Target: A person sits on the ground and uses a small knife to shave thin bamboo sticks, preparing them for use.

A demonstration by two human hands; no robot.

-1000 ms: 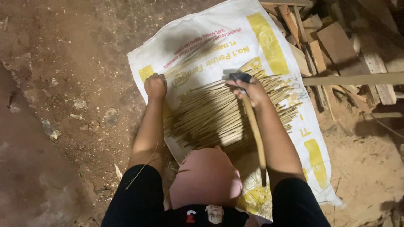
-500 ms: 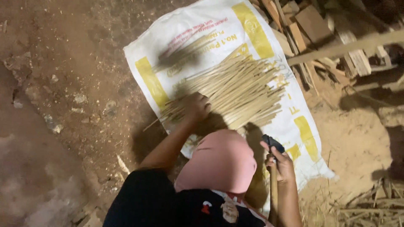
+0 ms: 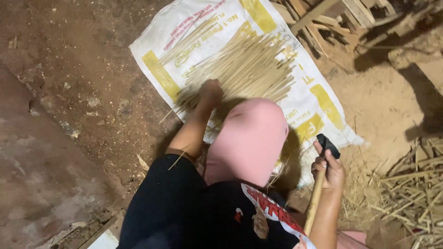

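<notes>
1. From my remote feed, the head camera looks down on a person in a black printed shirt (image 3: pixel 207 212) crouched over a white and yellow woven sack (image 3: pixel 318 99) spread flat on a dirt floor (image 3: pixel 83 69).
2. The left hand (image 3: pixel 211 90) reaches forward and presses down on the near end of a fanned pile of thin bamboo sticks (image 3: pixel 249 67); its fingers are curled over the stick ends, though I cannot tell whether any are actually gripped.
3. The sticks lie on the middle of the sack, running diagonally toward its far right edge, with a few strays poking off the near left side onto the dirt.
4. The right hand (image 3: pixel 328 170) is drawn back to the person's right side, well apart from the pile, fingers wrapped tight around the wooden handle (image 3: pixel 314 203) of a tool.
5. The tool's dark head (image 3: pixel 328 145) sits just above the fist, over the sack's near right corner; the handle slants down toward the body.
6. Wooden offcuts (image 3: pixel 341 18) are heaped beyond the sack's far right edge.
7. Loose straw and split cane (image 3: pixel 410 193) litter the ground at right, near the tool hand.
8. Small stones (image 3: pixel 94 102) dot the dirt to the left.
</notes>
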